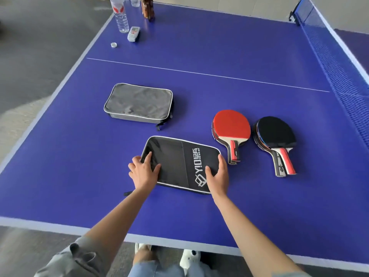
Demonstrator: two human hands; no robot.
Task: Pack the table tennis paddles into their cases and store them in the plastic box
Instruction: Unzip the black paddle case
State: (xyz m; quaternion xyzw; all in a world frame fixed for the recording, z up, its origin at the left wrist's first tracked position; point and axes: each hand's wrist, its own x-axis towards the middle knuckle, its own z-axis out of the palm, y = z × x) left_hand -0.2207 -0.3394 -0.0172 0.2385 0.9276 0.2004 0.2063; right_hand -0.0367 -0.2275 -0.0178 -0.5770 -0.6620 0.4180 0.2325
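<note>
Black case flat on blue table, near edge. Left hand spread on its left end, right hand spread on right end. Two paddle stacks at case's 2 o'clock: red-faced, black-faced. Grey case at 11 o'clock.

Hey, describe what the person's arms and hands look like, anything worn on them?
Both hands, left hand and right hand, are bare: no gloves, rings, watch or bracelets visible. The forearms are uncovered. A grey sleeve is pushed up around the left elbow; a bit of grey fabric shows at the right arm's bottom edge.
</note>
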